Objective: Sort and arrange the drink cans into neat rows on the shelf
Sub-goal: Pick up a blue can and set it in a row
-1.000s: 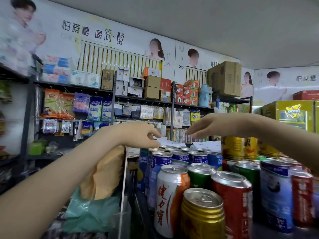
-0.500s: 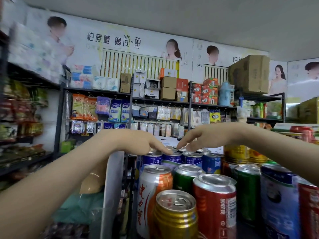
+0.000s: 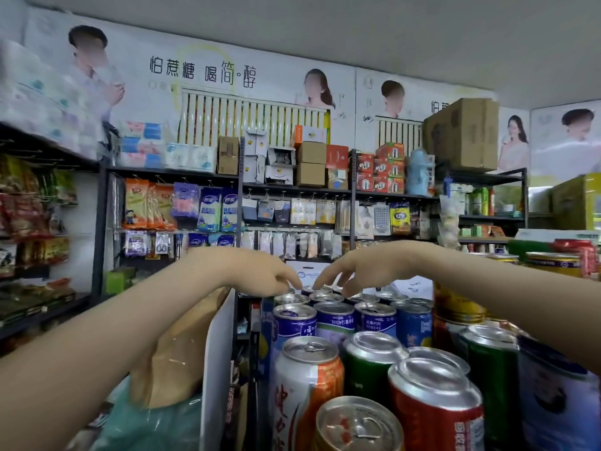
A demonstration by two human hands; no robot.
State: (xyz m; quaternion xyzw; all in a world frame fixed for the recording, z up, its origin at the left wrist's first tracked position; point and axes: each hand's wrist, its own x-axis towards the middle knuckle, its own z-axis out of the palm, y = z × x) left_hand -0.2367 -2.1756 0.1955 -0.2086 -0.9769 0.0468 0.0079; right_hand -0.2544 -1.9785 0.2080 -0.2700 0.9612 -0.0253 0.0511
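The blue cans [image 3: 335, 320] stand packed at twelve o'clock on the shelf, behind taller cans [image 3: 367, 369]; stiff, slick and likely full, they want a hold round the side wall just under the rim. Your right hand [image 3: 367, 268] spreads its fingers [image 3: 330, 277], tips on the far lids; your left hand [image 3: 260, 275] curls its fingers down at eleven o'clock, and whether they pinch a can is hidden

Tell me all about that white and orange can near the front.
The white and orange can looks like metal: a silver lid with its pull tab flat, white body, orange swoosh, red characters. It stands upright at the front left of the cans, close beside a green can. Nothing holds it.
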